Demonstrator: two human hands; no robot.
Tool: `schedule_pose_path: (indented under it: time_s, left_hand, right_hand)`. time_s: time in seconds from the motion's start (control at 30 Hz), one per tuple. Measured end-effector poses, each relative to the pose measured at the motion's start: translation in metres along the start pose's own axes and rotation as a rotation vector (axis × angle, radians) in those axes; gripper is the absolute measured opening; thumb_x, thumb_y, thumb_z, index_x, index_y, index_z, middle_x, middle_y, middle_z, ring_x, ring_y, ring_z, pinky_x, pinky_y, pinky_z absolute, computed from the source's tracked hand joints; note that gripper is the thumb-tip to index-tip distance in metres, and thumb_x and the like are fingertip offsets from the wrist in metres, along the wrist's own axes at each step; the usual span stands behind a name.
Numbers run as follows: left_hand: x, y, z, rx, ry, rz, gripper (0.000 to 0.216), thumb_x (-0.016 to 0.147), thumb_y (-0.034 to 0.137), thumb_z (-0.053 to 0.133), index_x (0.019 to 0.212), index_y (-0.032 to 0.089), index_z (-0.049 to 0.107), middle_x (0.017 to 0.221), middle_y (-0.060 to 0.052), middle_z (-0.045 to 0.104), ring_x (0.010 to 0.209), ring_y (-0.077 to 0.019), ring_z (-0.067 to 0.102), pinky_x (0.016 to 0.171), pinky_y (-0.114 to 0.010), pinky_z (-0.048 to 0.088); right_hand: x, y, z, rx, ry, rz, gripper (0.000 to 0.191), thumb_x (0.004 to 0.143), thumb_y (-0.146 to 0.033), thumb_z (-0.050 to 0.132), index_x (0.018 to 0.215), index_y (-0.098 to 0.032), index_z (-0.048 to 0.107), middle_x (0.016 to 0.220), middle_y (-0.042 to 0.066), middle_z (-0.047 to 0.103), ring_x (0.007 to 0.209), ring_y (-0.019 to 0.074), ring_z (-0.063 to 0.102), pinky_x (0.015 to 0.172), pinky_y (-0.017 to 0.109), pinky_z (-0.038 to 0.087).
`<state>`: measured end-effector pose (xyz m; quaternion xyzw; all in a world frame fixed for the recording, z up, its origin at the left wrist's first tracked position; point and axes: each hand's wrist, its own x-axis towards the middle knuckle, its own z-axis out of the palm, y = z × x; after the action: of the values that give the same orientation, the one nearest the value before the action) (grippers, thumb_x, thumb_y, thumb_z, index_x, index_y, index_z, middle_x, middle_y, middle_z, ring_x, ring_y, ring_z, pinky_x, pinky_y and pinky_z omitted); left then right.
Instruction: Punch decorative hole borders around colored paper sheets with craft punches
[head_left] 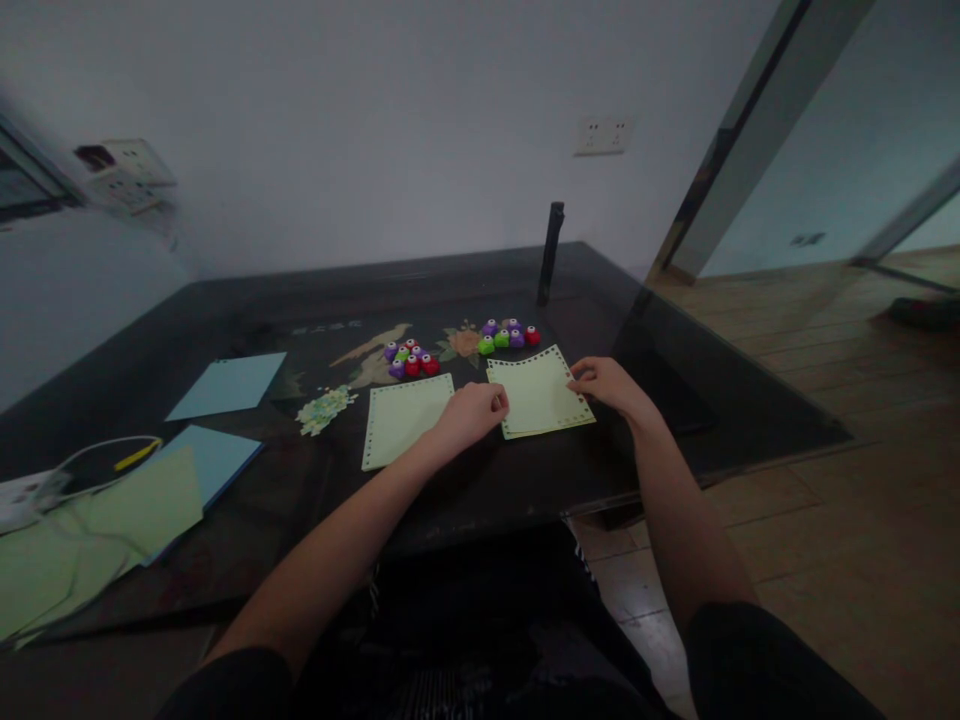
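Two pale green paper sheets with punched edges lie on the dark table [225,310]. My left hand [472,412] has its fingers curled and pinches the left edge of the right sheet stack [538,392]. My right hand [604,385] grips the same stack at its right edge. The other punched sheet [401,415] lies flat just left of my left hand. Behind the sheets sit two clusters of small craft punches: purple, red and green ones [410,358] and another group [508,335].
A heap of paper confetti [324,408] lies left of the sheets. Blue sheets [229,383] and green sheets [90,530] with a cable [90,460] cover the left side. A black post [551,252] stands at the back. Wooden floor lies to the right.
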<state>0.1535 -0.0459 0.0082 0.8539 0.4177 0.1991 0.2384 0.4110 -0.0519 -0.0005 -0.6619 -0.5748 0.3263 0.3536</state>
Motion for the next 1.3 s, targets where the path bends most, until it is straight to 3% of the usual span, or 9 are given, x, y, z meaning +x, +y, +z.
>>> schedule_pose_path:
  time_s: [0.27, 0.67, 0.93, 1.13, 1.3]
  left_hand:
    - [-0.001, 0.001, 0.004, 0.090, -0.015, 0.008, 0.009, 0.071, 0.014, 0.058, 0.072, 0.019, 0.066, 0.069, -0.005, 0.067, 0.064, -0.0176, 0.059, 0.065, -0.027, 0.043]
    - [-0.004, 0.005, 0.005, 0.305, -0.093, -0.020, 0.016, 0.078, 0.020, 0.051, 0.087, 0.021, 0.064, 0.082, -0.003, 0.069, 0.075, -0.0180, 0.062, 0.065, -0.026, 0.044]
    - [-0.004, 0.009, 0.005, 0.388, -0.079, -0.004, 0.016, 0.079, 0.022, 0.050, 0.088, 0.022, 0.063, 0.080, -0.004, 0.068, 0.075, -0.0202, 0.062, 0.064, -0.028, 0.043]
    - [-0.005, 0.010, -0.025, 0.285, 0.041, 0.016, 0.019, 0.084, 0.027, 0.046, 0.087, 0.020, 0.063, 0.076, -0.003, 0.066, 0.070, -0.0168, 0.060, 0.061, -0.025, 0.041]
    - [-0.027, -0.043, -0.068, 0.233, 0.118, 0.002, 0.019, 0.084, 0.026, 0.046, 0.088, 0.018, 0.063, 0.076, -0.003, 0.064, 0.069, -0.0149, 0.058, 0.063, -0.025, 0.042]
  right_hand:
    - [0.001, -0.001, 0.004, -0.134, -0.005, 0.042, 0.014, 0.062, -0.010, 0.067, 0.073, -0.016, 0.060, 0.045, -0.004, 0.054, 0.039, 0.0085, 0.047, 0.044, 0.023, 0.037]
    - [-0.002, -0.004, 0.003, -0.164, -0.077, 0.081, 0.027, 0.069, -0.009, 0.062, 0.095, -0.013, 0.057, 0.053, -0.004, 0.055, 0.046, 0.0103, 0.053, 0.048, 0.022, 0.042]
    - [0.002, 0.003, 0.002, -0.421, 0.076, 0.004, 0.036, 0.063, -0.019, 0.071, 0.097, -0.017, 0.061, 0.065, -0.002, 0.058, 0.058, 0.0126, 0.055, 0.053, 0.023, 0.038]
    - [0.003, -0.002, 0.002, -0.393, 0.155, -0.072, 0.021, 0.068, -0.025, 0.067, 0.088, -0.018, 0.065, 0.065, -0.001, 0.057, 0.059, 0.0133, 0.054, 0.056, 0.025, 0.038]
    - [-0.005, -0.027, 0.011, -0.299, 0.110, -0.232, 0.016, 0.070, -0.023, 0.064, 0.085, -0.016, 0.066, 0.065, 0.000, 0.059, 0.060, 0.0132, 0.054, 0.059, 0.026, 0.040]
